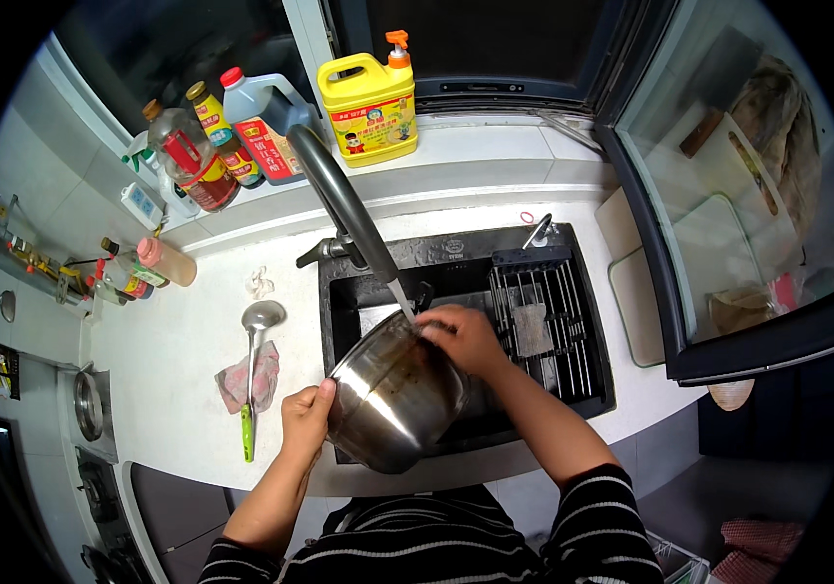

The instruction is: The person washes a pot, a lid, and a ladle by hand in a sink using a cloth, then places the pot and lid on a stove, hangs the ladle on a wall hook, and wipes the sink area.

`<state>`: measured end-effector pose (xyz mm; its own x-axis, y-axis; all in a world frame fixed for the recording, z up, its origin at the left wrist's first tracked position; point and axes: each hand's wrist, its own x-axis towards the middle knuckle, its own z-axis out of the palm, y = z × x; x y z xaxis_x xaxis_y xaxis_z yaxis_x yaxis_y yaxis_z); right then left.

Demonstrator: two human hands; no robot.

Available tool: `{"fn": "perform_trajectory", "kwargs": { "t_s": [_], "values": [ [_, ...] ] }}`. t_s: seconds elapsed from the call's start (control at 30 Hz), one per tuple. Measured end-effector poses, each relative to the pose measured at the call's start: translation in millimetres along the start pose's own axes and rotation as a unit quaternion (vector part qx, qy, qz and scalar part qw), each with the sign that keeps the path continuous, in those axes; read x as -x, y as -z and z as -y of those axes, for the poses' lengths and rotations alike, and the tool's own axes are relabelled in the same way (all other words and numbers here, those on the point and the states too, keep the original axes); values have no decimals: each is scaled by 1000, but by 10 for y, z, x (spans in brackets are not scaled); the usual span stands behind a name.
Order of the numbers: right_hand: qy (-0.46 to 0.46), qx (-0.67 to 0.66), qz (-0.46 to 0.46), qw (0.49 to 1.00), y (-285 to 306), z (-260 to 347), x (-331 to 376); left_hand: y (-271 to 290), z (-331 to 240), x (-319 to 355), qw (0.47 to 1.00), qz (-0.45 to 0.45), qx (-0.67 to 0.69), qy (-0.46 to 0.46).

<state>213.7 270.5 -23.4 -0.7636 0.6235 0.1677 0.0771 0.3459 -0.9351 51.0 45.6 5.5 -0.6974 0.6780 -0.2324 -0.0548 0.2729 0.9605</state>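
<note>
A stainless steel pot [392, 394] with brown stains is tilted over the near left part of the black sink [587, 292]. My left hand [307, 419] grips its left side, thumb on the outer wall and the other fingers hidden. At the far rim, my right hand [461, 336] is closed with bent fingers against the edge, slightly blurred. From the dark pull-out faucet [344, 200] a stream of water [401, 300] runs down beside the right fingertips. The pot's inside is mostly hidden from view.
A roll-up drying rack [573, 341] with a grey scrubber [532, 329] covers the sink's right part. Left of the sink, a green-handled ladle [250, 389] lies on a pinkish cloth [232, 383]. A yellow detergent jug [370, 112] and bottles line the sill. An open window [665, 292] juts in at right.
</note>
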Motion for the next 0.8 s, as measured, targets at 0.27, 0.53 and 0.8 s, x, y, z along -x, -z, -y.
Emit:
{"fn": "perform_trajectory", "kwargs": {
  "t_s": [0.27, 0.53, 0.8],
  "values": [
    [77, 107, -199, 971, -81, -452, -400, 17, -41, 66, 990, -8, -117, -82],
    [-245, -285, -66, 924, -394, -925, -299, 94, -158, 92, 995, -2, -46, -89],
    [-396, -144, -88, 903, 117, -1119, 175, 42, -305, 83, 996, 23, -72, -47]
  ]
}}
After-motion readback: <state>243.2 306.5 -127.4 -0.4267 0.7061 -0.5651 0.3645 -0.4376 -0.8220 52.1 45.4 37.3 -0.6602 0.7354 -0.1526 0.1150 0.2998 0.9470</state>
